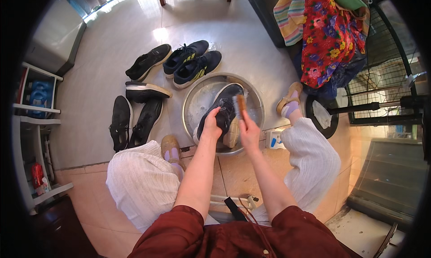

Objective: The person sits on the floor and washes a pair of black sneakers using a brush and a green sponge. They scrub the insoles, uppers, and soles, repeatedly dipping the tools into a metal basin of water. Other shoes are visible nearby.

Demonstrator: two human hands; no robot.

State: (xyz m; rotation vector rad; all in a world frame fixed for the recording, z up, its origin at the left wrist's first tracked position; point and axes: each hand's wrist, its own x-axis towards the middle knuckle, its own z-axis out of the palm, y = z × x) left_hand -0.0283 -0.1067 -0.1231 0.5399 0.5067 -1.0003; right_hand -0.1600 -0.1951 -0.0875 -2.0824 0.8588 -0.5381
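Note:
A round metal basin (187, 106) stands on the floor between my feet, with some whitish liquid in its bottom. My left hand (212, 124) is closed around the near end of a dark sneaker (227, 95), which is tilted inside the basin. In my right hand (249, 132) is a scrubbing brush (241, 104) with a brown back and pale bristles. Its bristles are against the right side of the sneaker's upper, by the laces. Beneath the held sneaker, a second shoe (231, 133) with a pale sole shows in part.
Left of the basin lie several dark shoes, among them a navy pair with yellow stripes (197, 72) and a black shoe on its side (146, 92). A small white box (274, 139) sits by my right leg. Shelves (38, 119) line the left; a black rack (381, 96) stands right.

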